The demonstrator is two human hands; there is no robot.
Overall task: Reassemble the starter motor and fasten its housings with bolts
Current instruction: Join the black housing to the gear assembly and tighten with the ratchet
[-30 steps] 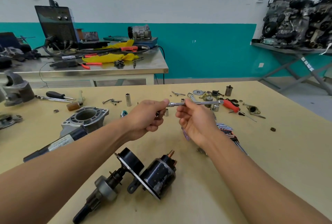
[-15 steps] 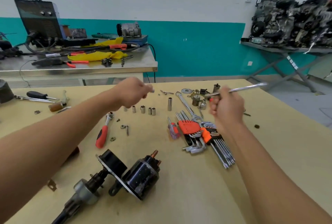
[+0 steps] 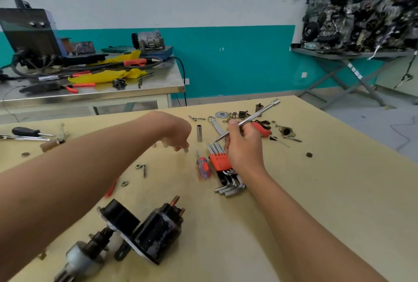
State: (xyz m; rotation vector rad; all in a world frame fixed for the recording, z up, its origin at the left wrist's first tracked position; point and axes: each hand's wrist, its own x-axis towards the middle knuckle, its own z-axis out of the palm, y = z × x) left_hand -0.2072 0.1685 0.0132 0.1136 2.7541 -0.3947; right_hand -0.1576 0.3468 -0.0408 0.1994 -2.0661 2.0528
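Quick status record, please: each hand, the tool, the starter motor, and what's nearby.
left hand: fingertips down at a small socket on the table; grip unclear
right hand: holds chrome bar, tilted up to the right
starter motor: lying at near edge, untouched
nearby: tall socket upright; hex key set

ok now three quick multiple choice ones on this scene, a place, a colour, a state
1. Where on the yellow table does the starter motor lie? A far right corner; B far left corner; C the part nearest the person.
2. What colour is the holder of the hex key set? A blue; B orange; C green.
3. What is the right hand doing? A gripping the chrome bar; B lying flat; C hanging empty.
Answers: C, it lies low in the view, between the forearms; B, an orange clip holds the keys; A, fingers are curled round the bar.
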